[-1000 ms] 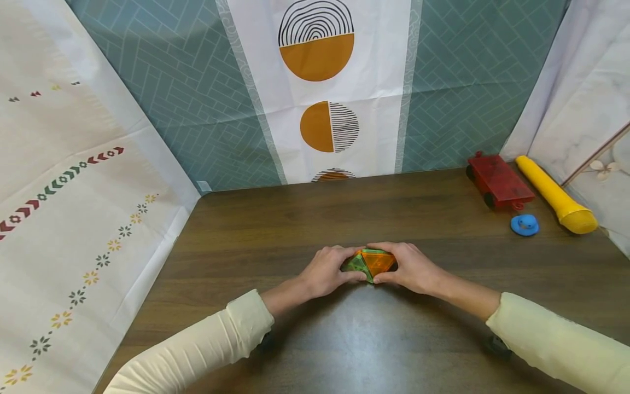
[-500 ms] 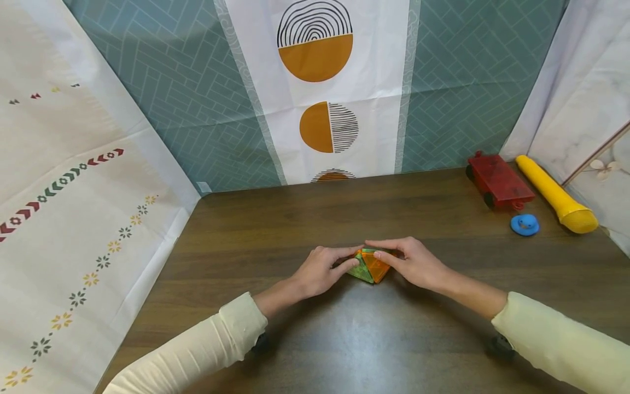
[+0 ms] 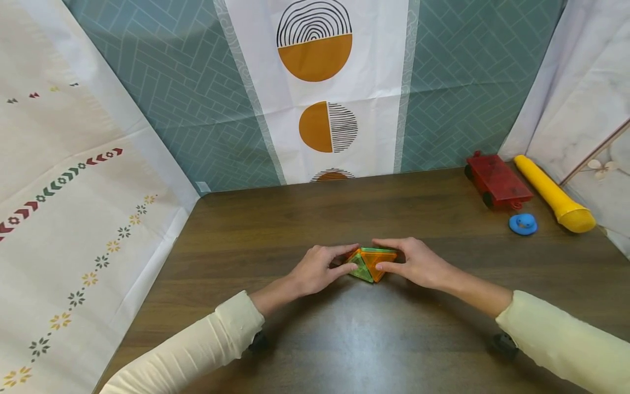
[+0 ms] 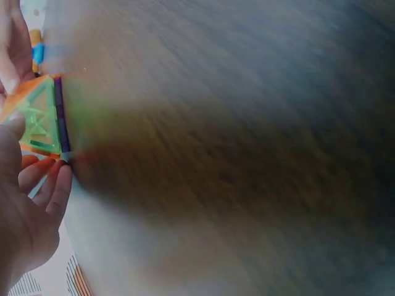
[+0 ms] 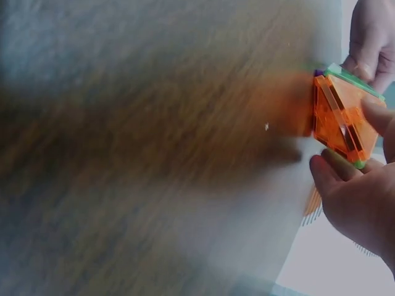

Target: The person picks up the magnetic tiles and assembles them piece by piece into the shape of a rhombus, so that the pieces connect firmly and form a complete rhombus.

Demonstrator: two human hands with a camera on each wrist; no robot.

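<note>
A small structure of translucent magnetic tiles stands at the middle of the table. Its front shows a green triangular tile [image 3: 363, 269] at the left and an orange triangular tile [image 3: 377, 257] at the right. My left hand [image 3: 317, 270] grips the left end, thumb on the green face and fingers behind. At the other end my right hand [image 3: 422, 264] holds the structure, its thumb on the orange face and its fingers reaching round the back. In the left wrist view a purple strip [image 4: 62, 117] runs along the structure's base. The hands hide parts of both ends.
On the wooden table [image 3: 275, 219], a red toy wagon [image 3: 499, 179] stands at the far right. Beside it lie a yellow toy microphone [image 3: 556, 194] and a blue toy duck [image 3: 524, 224]. Patterned cloths [image 3: 197, 104] hang along the back and sides.
Both thumbs have moved up from the structure's lower front edge onto its faces. The hands have drawn slightly outward, and more of the green and orange tiles shows.
</note>
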